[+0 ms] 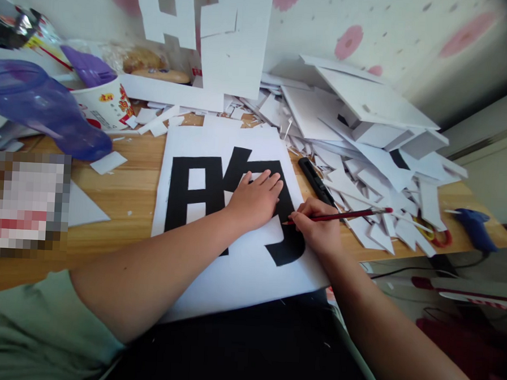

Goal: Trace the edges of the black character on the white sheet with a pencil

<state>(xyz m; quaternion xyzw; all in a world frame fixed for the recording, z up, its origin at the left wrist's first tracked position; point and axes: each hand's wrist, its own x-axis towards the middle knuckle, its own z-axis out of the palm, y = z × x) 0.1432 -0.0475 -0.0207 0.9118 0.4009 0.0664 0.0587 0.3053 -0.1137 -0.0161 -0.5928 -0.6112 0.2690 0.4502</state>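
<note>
My left hand (256, 200) lies flat with its fingers spread on a black cut-out character (181, 189), covering part of its right half. The black shape rests on a white board (214, 287) near the table's front edge. Pinched in my right hand (319, 224) is a dark red pencil (345, 215), its tip at the right edge of the black shape. A black utility knife (316, 181) lies just beyond my right hand, beside the board.
White board scraps (378, 191) are heaped at the right, near a blue glue gun (476, 229) and scissors handles (442, 239). A purple bottle (49, 108) and a paper cup (107, 106) stand at the back left. White cut-outs (232, 58) lean on the wall.
</note>
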